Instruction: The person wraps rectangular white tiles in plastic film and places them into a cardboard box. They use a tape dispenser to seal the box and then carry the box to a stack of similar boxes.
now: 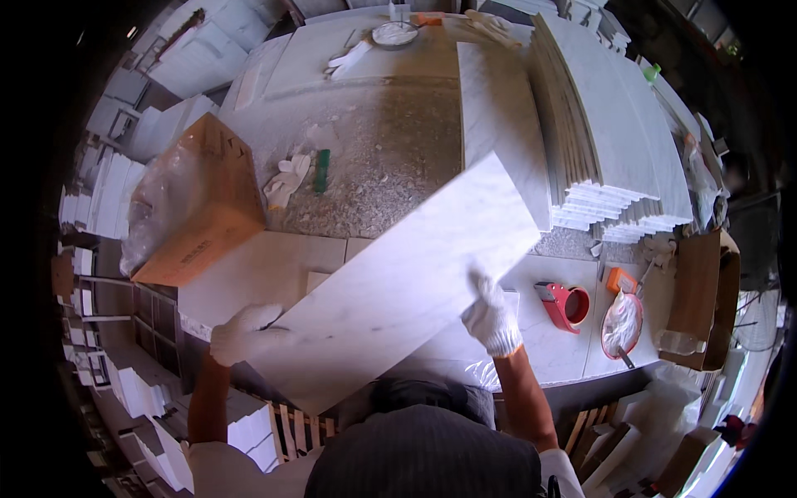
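Note:
A long white marble slab (398, 274) with faint grey veins is held up at a slant between my two gloved hands, its far right end higher in the picture. My left hand (245, 334), in a white knit glove, is closed on the slab's left edge. On the lower right long edge, my right hand (491, 319) grips with the thumb over the face; the fingers beneath are partly hidden. Under the slab lie pale stone pieces on the bench (282, 257). To the right sits a red tape dispenser (567, 305).
A tall stack of marble slabs (598, 124) stands at right, with a single slab (502, 124) beside it. An open cardboard box (203, 207) is at left. Loose gloves (287, 178) and a green block (321, 170) lie mid-bench. A bowl of white paste (621, 324) sits near right.

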`<state>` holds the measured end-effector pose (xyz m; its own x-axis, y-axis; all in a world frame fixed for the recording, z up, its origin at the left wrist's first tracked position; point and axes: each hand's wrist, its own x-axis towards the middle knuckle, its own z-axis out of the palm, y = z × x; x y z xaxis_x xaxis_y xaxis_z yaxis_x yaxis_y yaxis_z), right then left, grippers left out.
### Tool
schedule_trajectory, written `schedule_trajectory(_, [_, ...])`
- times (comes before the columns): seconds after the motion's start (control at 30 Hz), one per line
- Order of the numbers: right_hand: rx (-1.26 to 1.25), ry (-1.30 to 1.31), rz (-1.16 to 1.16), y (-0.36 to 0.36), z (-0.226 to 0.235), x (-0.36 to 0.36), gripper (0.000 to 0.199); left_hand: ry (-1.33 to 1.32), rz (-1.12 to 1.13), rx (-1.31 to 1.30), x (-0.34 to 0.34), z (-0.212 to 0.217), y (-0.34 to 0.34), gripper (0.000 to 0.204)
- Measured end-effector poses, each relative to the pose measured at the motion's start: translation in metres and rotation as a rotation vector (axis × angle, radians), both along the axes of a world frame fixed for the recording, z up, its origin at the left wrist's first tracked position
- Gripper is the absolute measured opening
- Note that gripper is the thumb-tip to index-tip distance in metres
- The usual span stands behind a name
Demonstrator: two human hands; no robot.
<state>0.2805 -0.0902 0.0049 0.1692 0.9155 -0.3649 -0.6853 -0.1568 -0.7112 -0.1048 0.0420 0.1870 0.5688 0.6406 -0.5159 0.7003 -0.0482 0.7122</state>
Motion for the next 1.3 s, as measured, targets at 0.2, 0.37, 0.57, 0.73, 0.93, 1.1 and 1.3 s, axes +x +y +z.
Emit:
schedule_trajectory(0.2, [-0.39, 0.21, 0.131, -0.123, -0.003, -0.029, 0.054, -0.227, 0.313, -0.439, -0.057, -0.06, -0.012, 0.035])
schedule_trajectory(0.37, [-0.383, 0.327, 0.007, -0.147, -0.017, -0.045, 0.059, -0.577, 0.8, -0.551, -0.034, -0.113, -0.042, 0.052])
schedule_trajectory(0.57, [-0.424, 0.437, 0.047, -0.144, -0.056, -0.043, 0.052, -0.327, 0.647, -0.048, -0.006, -0.17, -0.02, 0.055])
schedule_trajectory(0.73, [-0.347, 0.417, 0.018, -0.126, -0.05, -0.055, 0.046, -0.024, 0.518, 0.412, 0.015, -0.193, -0.003, 0.053])
schedule_trajectory(0.93, [-0.458, 0.367, 0.381, -0.128, -0.032, -0.033, 0.041, 0.266, 0.358, 0.738, 0.025, -0.216, -0.021, 0.054])
schedule_trajectory(1.1, [-0.493, -0.468, 0.172, -0.124, -0.007, 0.012, 0.03, 0.209, 0.613, 0.572, 0.023, -0.226, -0.036, 0.06])
schedule_trajectory(1.3, [-0.511, -1.483, -0.01, -0.143, -0.063, 0.056, 0.041, 0.381, 0.658, 0.484, 0.014, -0.221, -0.052, 0.066])
